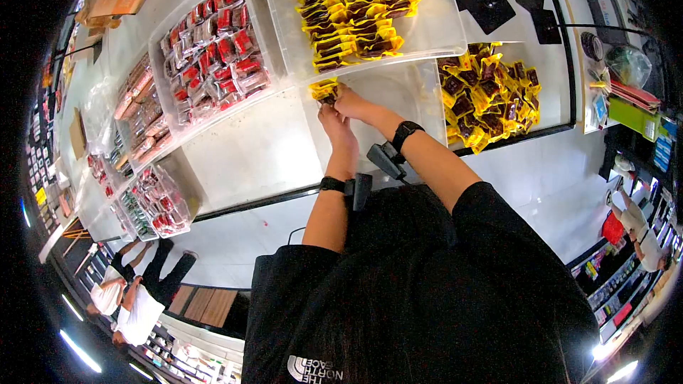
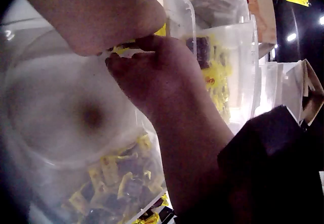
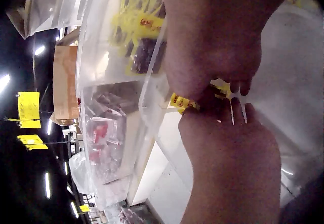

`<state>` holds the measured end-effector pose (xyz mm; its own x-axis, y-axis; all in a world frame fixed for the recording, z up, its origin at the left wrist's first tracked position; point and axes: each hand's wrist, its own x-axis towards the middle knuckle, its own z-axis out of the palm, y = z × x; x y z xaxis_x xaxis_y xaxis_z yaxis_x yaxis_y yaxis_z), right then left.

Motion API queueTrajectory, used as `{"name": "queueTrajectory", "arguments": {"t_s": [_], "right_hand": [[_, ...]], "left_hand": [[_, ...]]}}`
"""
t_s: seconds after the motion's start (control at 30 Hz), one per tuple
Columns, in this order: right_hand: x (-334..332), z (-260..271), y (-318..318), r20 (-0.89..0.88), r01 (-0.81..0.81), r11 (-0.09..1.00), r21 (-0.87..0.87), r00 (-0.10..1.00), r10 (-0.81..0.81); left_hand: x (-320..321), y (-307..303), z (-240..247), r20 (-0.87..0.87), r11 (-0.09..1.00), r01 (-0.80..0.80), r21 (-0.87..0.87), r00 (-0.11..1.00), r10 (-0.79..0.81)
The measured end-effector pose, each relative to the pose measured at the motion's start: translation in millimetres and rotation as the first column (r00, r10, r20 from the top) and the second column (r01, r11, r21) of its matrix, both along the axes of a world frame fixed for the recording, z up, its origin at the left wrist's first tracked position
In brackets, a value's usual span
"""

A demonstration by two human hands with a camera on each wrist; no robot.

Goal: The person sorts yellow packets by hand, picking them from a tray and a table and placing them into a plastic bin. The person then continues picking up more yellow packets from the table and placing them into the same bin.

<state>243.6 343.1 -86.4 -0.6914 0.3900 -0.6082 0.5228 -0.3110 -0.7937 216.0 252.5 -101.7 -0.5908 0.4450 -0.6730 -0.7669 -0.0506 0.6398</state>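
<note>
White desk carries a clear tub of yellow packets in rows, another tub of red packs; left grip and right grip pinch one yellow packet.

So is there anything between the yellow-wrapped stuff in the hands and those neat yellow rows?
Yes, the clear bin's near rim runs between the yellow-wrapped stuff in the left hand and right hand and the neat rows. Nothing else visible blocks it.

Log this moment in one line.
left hand + right hand: hold yellow-wrapped goods | ahead: clear tray, packet rows | right: loose packet pile
</note>
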Motion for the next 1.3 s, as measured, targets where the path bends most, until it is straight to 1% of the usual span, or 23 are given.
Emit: {"name": "queueTrajectory", "arguments": {"t_s": [0.07, 0.1, 0.13, 0.2, 0.27, 0.33, 0.4, 0.47, 0.53, 0.57, 0.6, 0.67, 0.7, 0.73, 0.8, 0.83, 0.87, 0.93, 0.97, 1.07, 1.1, 1.2, 1.3], "right_hand": [[15, 4, 3, 0.017, -0.003, 0.995, -0.101, 1.0, 0.005], [25, 21, 2, 0.044, 0.008, 0.996, 0.09, 0.999, -0.012], [34, 26, 2, 0.07, 0.008, 0.961, 0.276, 0.997, -0.029], [52, 24, 5, 0.126, 0.005, 0.925, 0.38, 0.99, -0.057], [87, 62, 10, -0.028, 0.192, 0.97, 0.146, 0.981, -0.19], [130, 84, 18, -0.205, 0.467, 0.883, -0.052, 0.86, -0.467], [173, 91, 29, -0.18, 0.659, 0.727, 0.19, 0.752, -0.634], [215, 66, 43, -0.091, 0.691, 0.525, 0.497, 0.644, -0.76], [240, 56, 54, 0.09, 0.5, 0.504, 0.704, 0.642, -0.761], [247, 55, 59, 0.189, 0.378, 0.576, 0.725, 0.695, -0.694], [248, 48, 62, 0.184, 0.381, 0.572, 0.726, 0.693, -0.697], [247, 23, 67, 0.068, 0.221, 0.461, 0.859, 0.845, -0.531], [242, 20, 72, 0.151, 0.065, 0.487, 0.871, 0.907, -0.393], [238, 18, 75, 0.144, 0.07, 0.487, 0.871, 0.91, -0.388], [229, 19, 82, 0.462, -0.429, 0.291, 0.855, 0.885, -0.053], [223, 27, 85, 0.597, -0.575, 0.299, 0.761, 0.802, 0.021], [223, 25, 87, 0.588, -0.572, 0.289, 0.768, 0.808, 0.035], [224, 22, 92, 0.536, -0.539, -0.021, 0.842, 0.832, 0.143], [223, 31, 94, 0.58, -0.6, 0.071, 0.797, 0.792, 0.19], [220, 47, 97, 0.677, -0.696, 0.03, 0.717, 0.707, 0.204], [219, 47, 99, 0.667, -0.674, -0.046, 0.738, 0.716, 0.204], [214, 43, 103, 0.743, -0.749, -0.064, 0.659, 0.636, 0.21], [216, 45, 103, 0.687, -0.686, -0.092, 0.721, 0.691, 0.227]], "left_hand": [[-1, 0, -1, -0.067, 0.997, 0.075, -0.001, 0.995, -0.075], [2, 5, 2, -0.043, 0.998, -0.035, -0.051, 0.999, 0.033], [2, 4, 10, -0.055, 0.999, 0.027, -0.034, 0.998, -0.029], [-1, 12, 17, 0.054, 0.994, -0.034, -0.108, 0.998, 0.04], [0, 14, 26, 0.049, 0.992, -0.029, -0.12, 0.998, 0.035], [1, 14, 34, 0.035, 0.989, -0.029, -0.145, 0.999, 0.034], [1, 14, 38, 0.003, 0.99, -0.038, -0.133, 0.999, 0.039], [1, 14, 39, 0.001, 0.989, -0.036, -0.146, 0.999, 0.036], [0, 15, 39, -0.003, 0.987, -0.027, -0.157, 1.0, 0.027], [0, 15, 38, -0.001, 0.988, -0.023, -0.151, 1.0, 0.023], [0, 16, 36, 0.0, 0.989, -0.021, -0.146, 1.0, 0.022], [-2, 13, 28, 0.003, 0.992, -0.011, -0.128, 1.0, 0.011], [-4, 11, 30, 0.009, 0.993, -0.002, -0.116, 1.0, 0.003], [-5, 10, 31, 0.001, 0.993, -0.008, -0.115, 1.0, 0.008], [-7, 9, 34, 0.055, 0.995, -0.002, -0.1, 0.998, 0.008], [-8, 6, 36, 0.04, 0.996, 0.044, -0.082, 0.998, -0.041], [-9, 5, 37, 0.029, 0.996, 0.026, -0.083, 0.999, -0.024], [-11, 3, 38, 0.048, 0.995, 0.075, -0.066, 0.996, -0.072], [-11, 1, 41, 0.046, 0.995, 0.083, -0.048, 0.996, -0.081], [-14, -1, 34, 0.07, 0.996, 0.09, -0.008, 0.994, -0.089], [-12, -2, 37, 0.045, 0.996, 0.091, -0.026, 0.995, -0.089], [-12, -2, 42, 0.062, 0.995, 0.101, -0.022, 0.993, -0.1], [-12, -3, 45, 0.084, 0.998, 0.062, 0.001, 0.995, -0.062]]}}
